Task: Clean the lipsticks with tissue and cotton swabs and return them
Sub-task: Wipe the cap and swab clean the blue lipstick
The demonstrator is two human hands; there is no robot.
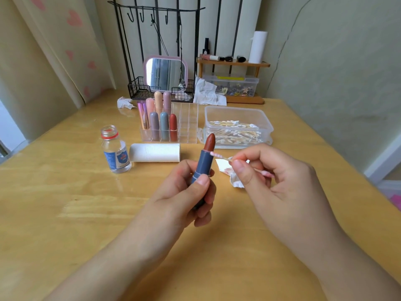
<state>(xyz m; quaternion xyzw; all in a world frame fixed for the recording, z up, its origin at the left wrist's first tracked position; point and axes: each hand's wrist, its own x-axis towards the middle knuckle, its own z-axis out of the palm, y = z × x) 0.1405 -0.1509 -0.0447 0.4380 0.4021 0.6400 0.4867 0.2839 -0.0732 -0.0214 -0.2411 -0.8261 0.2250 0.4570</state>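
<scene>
My left hand point(191, 192) grips an uncapped blue-grey lipstick point(202, 161) upright over the wooden table, its brown-red bullet raised. My right hand point(271, 177) pinches a cotton swab point(220, 157) whose pink-stained tip touches the tube's rim just below the bullet. The swab's other end sticks out past my fingers, also pink. A crumpled, stained tissue point(235, 181) lies on the table under my right hand. Behind, a clear organizer point(186, 124) holds several capped lipsticks point(163, 124). A clear box of cotton swabs point(237, 127) stands to its right.
An open small bottle of clear liquid point(115, 151) stands at the left, beside a lying tissue roll point(155, 152). Used tissues point(124, 102) and a mirror point(165, 71) in a wire rack sit at the back, with a wooden shelf point(233, 63) and a storage box.
</scene>
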